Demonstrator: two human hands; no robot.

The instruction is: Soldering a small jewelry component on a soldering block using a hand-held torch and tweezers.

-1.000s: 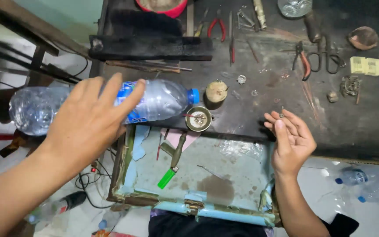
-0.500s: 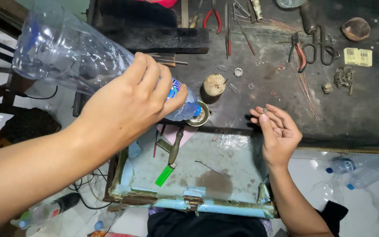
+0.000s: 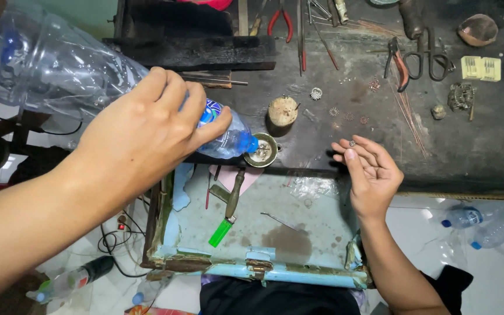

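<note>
- Left hand [image 3: 147, 137] grip clamped round clear plastic water bottle [image 3: 88, 76]; long axis tilts down, blue-capped neck just beyond the fingertips, over small round metal dish [image 3: 262, 150] on dark tabletop [image 3: 345, 87].
- Right hand [image 3: 370, 172] well apart, fingers loosely curled (tiny bead-like piece at fingertips).

Both my hands are bare: no gloves, rings, watch or bracelet on either. My left hand [image 3: 147, 137] runs into a bare forearm coming from eight o'clock, no sleeve in view. My right hand [image 3: 368, 172] has a bare forearm too, from five o'clock. Dark clothing [image 3: 275, 297] covers my lap at six o'clock.
</note>
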